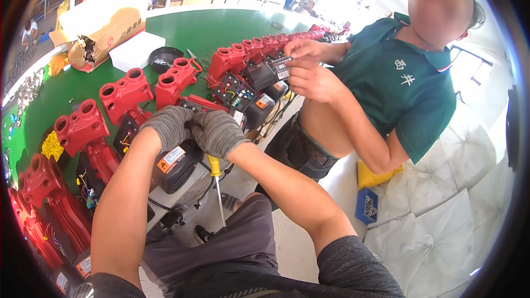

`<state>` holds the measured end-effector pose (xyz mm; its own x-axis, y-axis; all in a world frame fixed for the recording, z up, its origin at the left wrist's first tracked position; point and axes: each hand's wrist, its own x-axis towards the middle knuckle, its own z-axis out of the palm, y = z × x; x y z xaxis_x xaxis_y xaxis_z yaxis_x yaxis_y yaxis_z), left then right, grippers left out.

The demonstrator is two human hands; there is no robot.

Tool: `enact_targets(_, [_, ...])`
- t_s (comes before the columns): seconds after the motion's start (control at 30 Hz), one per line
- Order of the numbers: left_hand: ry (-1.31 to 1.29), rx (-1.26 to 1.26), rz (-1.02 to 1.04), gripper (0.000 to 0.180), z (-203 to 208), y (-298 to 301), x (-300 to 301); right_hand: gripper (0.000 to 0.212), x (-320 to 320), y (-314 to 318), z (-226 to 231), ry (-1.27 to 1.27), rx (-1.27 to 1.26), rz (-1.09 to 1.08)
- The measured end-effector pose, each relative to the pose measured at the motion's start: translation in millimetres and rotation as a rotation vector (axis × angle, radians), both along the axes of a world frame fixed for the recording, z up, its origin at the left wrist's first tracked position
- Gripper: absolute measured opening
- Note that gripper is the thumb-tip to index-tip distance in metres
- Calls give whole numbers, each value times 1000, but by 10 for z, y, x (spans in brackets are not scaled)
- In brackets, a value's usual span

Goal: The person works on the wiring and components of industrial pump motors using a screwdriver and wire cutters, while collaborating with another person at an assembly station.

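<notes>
Both my hands wear grey knit gloves and meet over a red machine body with a black motor housing point(179, 173). My left hand point(168, 125) is closed at the housing's top; its fingertips are hidden, so what they pinch cannot be made out. Close beside it, my right hand point(220, 134) has its fingers curled in toward the same spot. A screwdriver point(213, 164) with a yellow handle sticks out beneath my right palm, its shaft pointing down toward my lap. Just beyond my hands stands a red casting with round holes point(175, 81).
Red machine bodies point(83, 127) line the green table point(187, 30). At right, a co-worker point(397, 77) holds a black labelled cover point(280, 69). Scissors point(194, 61), a black bowl point(165, 57), a cardboard box point(107, 33) and yellow connectors point(52, 145) lie about. A blue bin point(365, 207) stands on the floor.
</notes>
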<state>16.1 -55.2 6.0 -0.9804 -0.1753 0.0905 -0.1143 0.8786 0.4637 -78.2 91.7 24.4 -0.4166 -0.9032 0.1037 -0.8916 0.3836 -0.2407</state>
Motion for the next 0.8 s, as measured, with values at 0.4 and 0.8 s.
enact_targets(0.4, [-11,-12,14,36,-15,-13,24,30,-11,-7,-20,-19,-28,19])
enact_targets(0.8, [48,48,-10,37,-119,-77,-35,32,-171,-44,-57,-62,48,52])
